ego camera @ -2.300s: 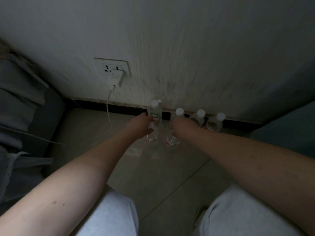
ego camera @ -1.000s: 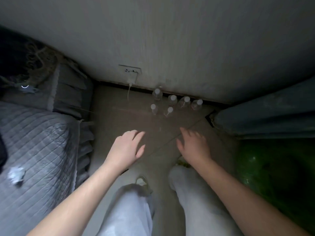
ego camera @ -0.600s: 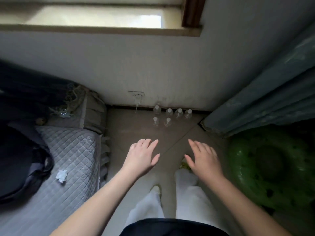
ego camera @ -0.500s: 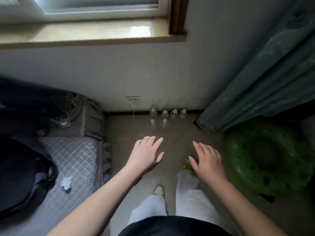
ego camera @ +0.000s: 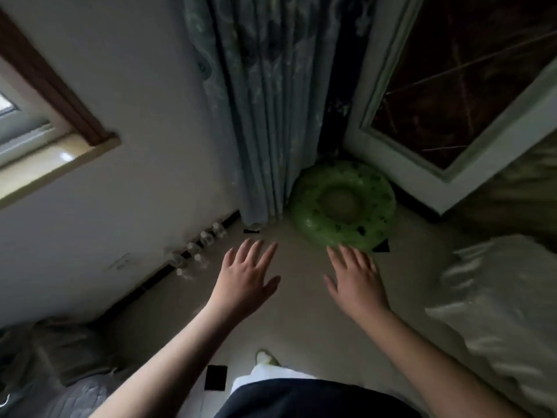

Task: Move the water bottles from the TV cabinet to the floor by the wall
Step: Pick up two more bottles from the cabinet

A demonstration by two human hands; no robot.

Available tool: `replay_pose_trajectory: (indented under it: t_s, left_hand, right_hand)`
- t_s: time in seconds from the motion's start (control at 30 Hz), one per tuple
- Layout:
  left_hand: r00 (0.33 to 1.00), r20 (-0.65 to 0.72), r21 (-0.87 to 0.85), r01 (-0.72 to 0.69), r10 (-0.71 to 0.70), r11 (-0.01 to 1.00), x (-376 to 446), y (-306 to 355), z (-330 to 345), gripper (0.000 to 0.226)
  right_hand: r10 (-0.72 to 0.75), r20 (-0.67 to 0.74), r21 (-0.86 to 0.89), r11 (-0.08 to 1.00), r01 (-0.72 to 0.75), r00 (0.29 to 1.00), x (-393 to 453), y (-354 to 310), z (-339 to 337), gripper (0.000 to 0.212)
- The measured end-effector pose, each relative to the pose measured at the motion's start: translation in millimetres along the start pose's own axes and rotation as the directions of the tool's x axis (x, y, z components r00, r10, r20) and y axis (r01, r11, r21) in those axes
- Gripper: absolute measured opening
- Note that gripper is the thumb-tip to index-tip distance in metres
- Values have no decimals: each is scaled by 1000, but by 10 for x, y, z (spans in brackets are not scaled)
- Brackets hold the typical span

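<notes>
Several clear water bottles (ego camera: 197, 251) with white caps stand on the floor along the dark skirting of the white wall (ego camera: 135, 188), to the left of the middle of the view. My left hand (ego camera: 245, 279) is held out flat above the floor, fingers straight and spread, holding nothing, to the right of the bottles. My right hand (ego camera: 355, 280) is likewise flat and empty, level with the left hand. The TV cabinet is not in view.
A green inflatable ring (ego camera: 342, 205) lies on the floor beyond my right hand, beside a grey-blue curtain (ego camera: 262, 116). A bed with pale bedding (ego camera: 497, 303) is at the right. A grey quilted seat (ego camera: 60, 372) is at the lower left. A window (ego camera: 36, 137) is up left.
Both hands let go of the bottles on the floor and drew back empty. I stood up and the view swung right, so the bottles now lie to the left.
</notes>
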State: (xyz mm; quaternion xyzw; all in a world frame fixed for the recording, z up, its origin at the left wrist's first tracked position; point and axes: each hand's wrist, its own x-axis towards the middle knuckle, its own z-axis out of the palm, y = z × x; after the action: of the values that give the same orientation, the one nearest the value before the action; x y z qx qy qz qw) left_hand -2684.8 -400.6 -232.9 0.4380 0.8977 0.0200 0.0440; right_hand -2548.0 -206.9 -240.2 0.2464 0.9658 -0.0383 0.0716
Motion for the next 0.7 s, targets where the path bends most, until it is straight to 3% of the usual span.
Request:
replay_pose_trajectory:
  t_s: [0.17,0.33,0.53,0.7]
  left_hand:
    - [970,10,20,-242,242,970,427,1147,-159,67]
    - [864,29,37,-504,503,863,739,2717,-200,62]
    - [719,2,36,-695,695,718,885,4489,-356,60]
    - [572,-5,31,-820,820,571,1032,5655,-437,59]
  right_hand:
    - [224,-68,57,974,-220,972,-583,940,-120,60]
    - [407,-176,177,909,-378,897,-1413,2136,-182,58]
    - [635,-146,211,769,-603,759,-2306,3414,-141,59]
    - [786,-144,214,618,-756,601,-2947,4234,-133,61]
